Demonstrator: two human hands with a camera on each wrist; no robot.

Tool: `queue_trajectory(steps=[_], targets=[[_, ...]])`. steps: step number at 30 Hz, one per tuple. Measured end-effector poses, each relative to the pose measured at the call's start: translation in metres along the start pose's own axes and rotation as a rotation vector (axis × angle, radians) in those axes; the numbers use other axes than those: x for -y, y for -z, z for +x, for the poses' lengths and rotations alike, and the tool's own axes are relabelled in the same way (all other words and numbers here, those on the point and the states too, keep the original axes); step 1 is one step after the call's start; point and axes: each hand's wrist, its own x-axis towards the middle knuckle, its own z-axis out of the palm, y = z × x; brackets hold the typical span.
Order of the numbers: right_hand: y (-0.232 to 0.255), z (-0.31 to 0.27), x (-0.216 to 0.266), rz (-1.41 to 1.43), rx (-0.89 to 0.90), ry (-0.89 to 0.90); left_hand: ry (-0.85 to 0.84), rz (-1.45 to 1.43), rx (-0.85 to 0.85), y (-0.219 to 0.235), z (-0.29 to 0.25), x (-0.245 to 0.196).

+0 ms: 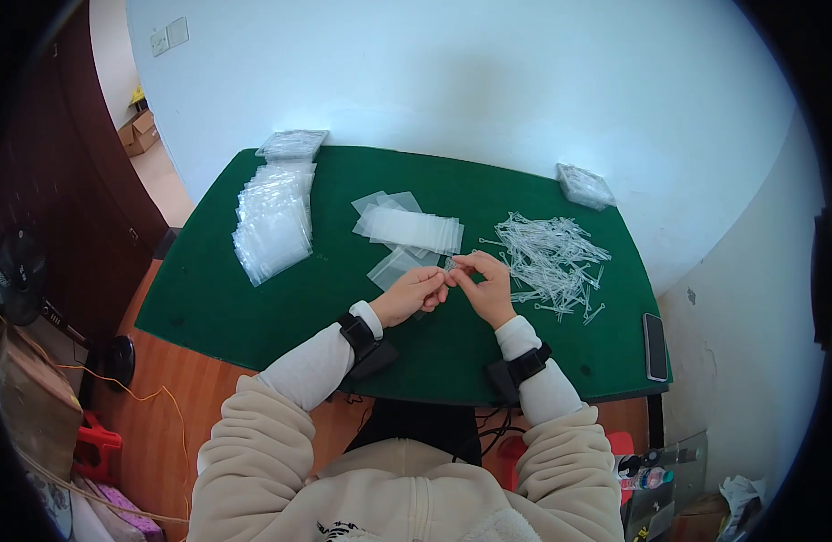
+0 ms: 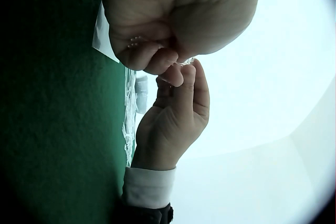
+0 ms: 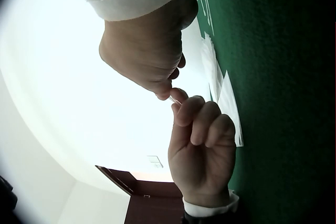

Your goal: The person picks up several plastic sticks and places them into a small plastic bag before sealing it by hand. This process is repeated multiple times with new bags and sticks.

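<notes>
A small clear plastic piece (image 1: 451, 265) sits between my fingertips above the green table (image 1: 208, 298). My left hand (image 1: 414, 294) and right hand (image 1: 484, 285) both pinch it, touching, just left of the loose pile of clear pieces (image 1: 551, 257).

Your head view looks forward and steeply down from above your chest, taking in the whole green table (image 1: 253, 307) and the white wall behind it, with a fisheye bend at the edges. Your left wrist view sits very close under your left hand (image 2: 178, 14), rolled sideways so the table runs up its left edge, and it faces across to your right hand (image 2: 176, 119). Your right wrist view mirrors this, close beneath your right hand (image 3: 149, 50), the table (image 3: 283, 98) on its right edge, facing your left hand (image 3: 202, 155). All three views share the spot where your fingertips meet.
</notes>
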Motion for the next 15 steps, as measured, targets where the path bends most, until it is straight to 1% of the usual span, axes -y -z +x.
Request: queue_trajectory(steps=[4, 8, 11, 12, 14, 15], targets=[[0.0, -0.001, -0.002, 0.01, 0.015, -0.009, 0.03, -0.023, -0.025, -0.003, -0.002, -0.003], [0.0, 0.0, -0.001, -0.023, 0.026, -0.02, 0.03, -0.043, 0.005, -0.001, -0.002, -0.002], [0.002, 0.002, -0.001, 0.097, -0.063, -0.106, 0.004, -0.032, -0.017, 0.0, -0.002, -0.003], [0.005, 0.004, -0.008, 0.098, -0.067, -0.111, 0.01, -0.032, -0.015, 0.001, -0.002, -0.004], [0.021, 0.005, -0.031, 0.036, -0.3, -0.338, -0.016, -0.048, -0.143, 0.003, -0.001, -0.005], [0.03, 0.001, -0.04, 0.033, -0.3, -0.34, -0.032, -0.056, -0.208, 0.003, 0.0, -0.006]])
